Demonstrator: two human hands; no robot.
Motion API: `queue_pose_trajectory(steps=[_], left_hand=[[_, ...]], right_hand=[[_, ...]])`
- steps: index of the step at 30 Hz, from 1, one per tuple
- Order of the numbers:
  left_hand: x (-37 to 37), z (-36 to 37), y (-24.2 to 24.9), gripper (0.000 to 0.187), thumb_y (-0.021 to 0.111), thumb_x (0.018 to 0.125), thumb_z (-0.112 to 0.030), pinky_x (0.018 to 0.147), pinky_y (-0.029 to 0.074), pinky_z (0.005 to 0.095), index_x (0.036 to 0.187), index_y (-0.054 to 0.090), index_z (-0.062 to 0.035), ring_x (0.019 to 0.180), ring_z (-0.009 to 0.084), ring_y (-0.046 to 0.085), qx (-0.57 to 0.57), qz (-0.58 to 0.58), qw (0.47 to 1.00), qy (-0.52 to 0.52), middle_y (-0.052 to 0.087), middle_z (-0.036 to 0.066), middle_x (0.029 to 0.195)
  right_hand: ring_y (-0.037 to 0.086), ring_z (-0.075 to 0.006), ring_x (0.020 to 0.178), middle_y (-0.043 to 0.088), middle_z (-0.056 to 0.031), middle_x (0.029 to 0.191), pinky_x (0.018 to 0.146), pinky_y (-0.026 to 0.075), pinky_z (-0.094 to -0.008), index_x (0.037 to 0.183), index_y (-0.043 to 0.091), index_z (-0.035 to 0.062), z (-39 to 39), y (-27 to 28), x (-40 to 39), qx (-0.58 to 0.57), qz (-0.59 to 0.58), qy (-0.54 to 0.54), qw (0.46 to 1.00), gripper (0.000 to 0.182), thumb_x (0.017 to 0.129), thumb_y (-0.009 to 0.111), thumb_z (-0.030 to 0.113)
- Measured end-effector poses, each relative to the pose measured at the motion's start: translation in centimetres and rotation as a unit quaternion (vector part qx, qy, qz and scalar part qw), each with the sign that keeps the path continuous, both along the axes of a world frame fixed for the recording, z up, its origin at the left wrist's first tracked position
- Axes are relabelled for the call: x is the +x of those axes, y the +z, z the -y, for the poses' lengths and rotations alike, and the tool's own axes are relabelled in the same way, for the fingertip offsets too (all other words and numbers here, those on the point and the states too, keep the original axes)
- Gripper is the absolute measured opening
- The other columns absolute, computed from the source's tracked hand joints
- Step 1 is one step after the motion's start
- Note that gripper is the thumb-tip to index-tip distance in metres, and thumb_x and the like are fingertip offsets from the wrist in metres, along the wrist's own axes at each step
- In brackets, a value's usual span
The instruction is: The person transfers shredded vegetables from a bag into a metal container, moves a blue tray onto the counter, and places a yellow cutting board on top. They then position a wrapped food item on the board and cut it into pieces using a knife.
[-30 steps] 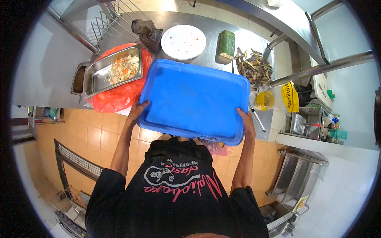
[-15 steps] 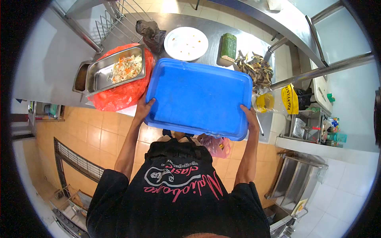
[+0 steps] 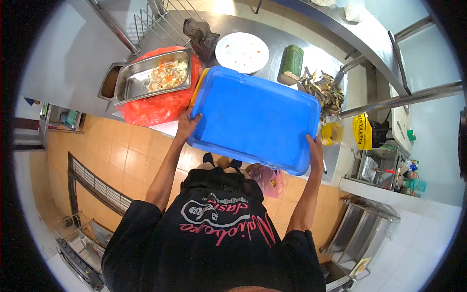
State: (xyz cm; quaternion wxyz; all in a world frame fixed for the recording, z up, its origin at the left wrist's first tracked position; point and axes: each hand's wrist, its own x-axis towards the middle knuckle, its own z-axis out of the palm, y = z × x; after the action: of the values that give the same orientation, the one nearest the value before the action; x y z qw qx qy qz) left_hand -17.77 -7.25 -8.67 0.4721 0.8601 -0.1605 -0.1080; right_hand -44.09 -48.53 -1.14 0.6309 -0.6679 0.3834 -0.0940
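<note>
Both my hands grip a large blue plastic tray (image 3: 255, 119) by its two short ends. My left hand (image 3: 187, 125) is closed on the left rim, thumb on top. At the opposite rim, my right hand (image 3: 315, 148) is closed in the same way. A strip of something yellow (image 3: 198, 88) shows along the tray's left edge; what it belongs to is hidden. Left of the tray, a steel food pan (image 3: 134, 85) holding shredded vegetables (image 3: 168, 75) rests on a red plastic bag (image 3: 154, 113). Beyond the tray lies a white plate (image 3: 242, 51) with a few crumbs.
On the steel table (image 3: 272, 30) are a dark plastic bag (image 3: 200, 38), a leaf-wrapped roll (image 3: 293, 64) and a heap of dry leaf scraps (image 3: 327, 93). A yellow-and-clear pouch (image 3: 361, 131) is at the right. A pink bag (image 3: 267, 181) lies below the tray.
The tray, held in both hands, tilts a little more, its right side lower. A yellow strip now shows at its left edge. The whole view has shifted slightly.
</note>
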Motion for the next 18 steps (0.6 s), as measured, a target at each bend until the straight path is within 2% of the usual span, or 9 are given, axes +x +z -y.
queue_pose_trajectory(steps=[3,5,6,8,9,12,15,18], left_hand=[[-0.1,-0.2,0.2,0.038,0.063,0.084,-0.021,0.083,0.048,0.0366,0.116,0.058,-0.0014,0.092,0.0287,0.063,0.026,-0.001,1.0,-0.011,0.065,0.019,0.102],[-0.6,0.2,2.0,0.04,0.063,0.084,-0.022,0.085,0.047,0.0374,0.117,0.057,0.0003,0.094,0.029,0.063,-0.056,-0.045,0.997,-0.012,0.065,0.019,0.103],[-0.4,0.2,2.1,0.04,0.063,0.084,-0.022,0.085,0.047,0.0374,0.117,0.057,0.0003,0.094,0.029,0.063,-0.057,-0.045,0.997,-0.015,0.065,0.019,0.103],[0.0,-0.2,2.3,0.039,0.063,0.084,-0.019,0.085,0.048,0.0359,0.117,0.057,0.0013,0.095,0.0252,0.063,-0.055,-0.029,0.998,0.011,0.066,0.018,0.104],[-0.7,0.2,4.4,0.037,0.063,0.086,-0.016,0.085,0.048,0.0337,0.117,0.057,0.0015,0.095,0.0204,0.062,-0.064,-0.037,0.997,0.02,0.066,0.016,0.104],[-0.4,-0.1,4.1,0.036,0.062,0.087,-0.015,0.084,0.048,0.0317,0.118,0.057,0.0017,0.094,0.0174,0.061,-0.06,-0.051,0.997,0.027,0.066,0.014,0.104],[-0.7,-0.1,4.4,0.037,0.063,0.086,-0.015,0.084,0.048,0.0314,0.118,0.057,0.0033,0.093,0.0171,0.061,-0.07,-0.099,0.992,0.035,0.066,0.013,0.104],[-1.2,0.4,4.6,0.038,0.062,0.087,-0.017,0.086,0.047,0.0316,0.117,0.056,0.0044,0.093,0.0166,0.06,-0.124,-0.097,0.987,0.027,0.066,0.011,0.103]], right_hand=[[0.058,-0.017,0.093,0.061,-0.009,0.108,0.082,0.047,-0.0313,0.123,0.054,-0.0013,-0.4,0.8,-0.5,0.004,0.012,0.009,1.0,0.048,0.088,0.059,0.03],[0.057,-0.0163,0.091,0.062,-0.0077,0.106,0.082,0.047,-0.0306,0.122,0.055,-0.0011,-0.6,0.6,-0.8,0.026,0.031,0.005,0.999,0.045,0.089,0.058,0.029],[0.057,-0.0155,0.089,0.062,-0.0064,0.104,0.081,0.046,-0.0299,0.12,0.056,-0.0008,-0.6,0.3,-1.0,0.048,0.05,0.001,0.998,0.042,0.089,0.057,0.028],[0.057,-0.0145,0.088,0.063,-0.0051,0.102,0.08,0.046,-0.029,0.118,0.057,-0.0003,-0.9,-0.7,-0.7,0.049,0.067,0.002,0.997,0.039,0.09,0.057,0.027],[0.057,-0.0134,0.087,0.063,-0.0039,0.1,0.08,0.045,-0.0281,0.117,0.058,0.0002,-0.9,-1.3,-0.5,0.051,0.084,0.004,0.995,0.037,0.09,0.057,0.025],[0.056,-0.01,0.091,0.063,-0.0014,0.102,0.081,0.047,-0.0279,0.117,0.058,0.0015,-0.7,-2.3,0.0,0.007,0.061,0.019,0.998,0.033,0.091,0.059,0.021],[0.055,-0.0118,0.086,0.063,-0.0027,0.099,0.08,0.044,-0.0272,0.115,0.059,-0.0003,-1.2,-1.5,0.1,-0.028,0.042,0.0,0.999,0.034,0.09,0.057,0.022],[0.054,-0.012,0.086,0.062,-0.0035,0.099,0.08,0.044,-0.0271,0.115,0.058,-0.0017,-1.5,0.0,-0.3,0.036,0.084,-0.02,0.996,0.035,0.09,0.056,0.023]])
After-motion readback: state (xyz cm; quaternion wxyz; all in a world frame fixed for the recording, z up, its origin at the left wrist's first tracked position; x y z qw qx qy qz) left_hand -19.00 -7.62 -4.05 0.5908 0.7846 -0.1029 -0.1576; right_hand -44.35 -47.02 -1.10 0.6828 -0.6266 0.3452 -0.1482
